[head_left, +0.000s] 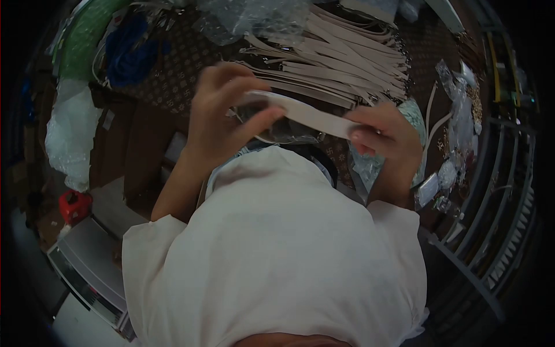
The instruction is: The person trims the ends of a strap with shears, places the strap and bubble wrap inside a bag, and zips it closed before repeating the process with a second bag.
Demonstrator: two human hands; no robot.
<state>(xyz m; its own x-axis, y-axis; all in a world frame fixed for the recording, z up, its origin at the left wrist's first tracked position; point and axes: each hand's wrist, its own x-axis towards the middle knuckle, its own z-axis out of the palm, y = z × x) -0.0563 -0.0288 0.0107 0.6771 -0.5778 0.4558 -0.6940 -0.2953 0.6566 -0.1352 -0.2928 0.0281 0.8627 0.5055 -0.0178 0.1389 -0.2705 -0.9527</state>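
A brown patterned table carries a fanned stack of pale beige straps with small metal ends along its far side. Above the stack lies crumpled clear bubble wrap. To the left sit a bundle of dark blue cord and a roll of green bubble wrap, with a heap of white plastic bags below them. A small red container stands near a grey tray at lower left. On the right, clear packets of small metal fittings lie beside a metal rack.
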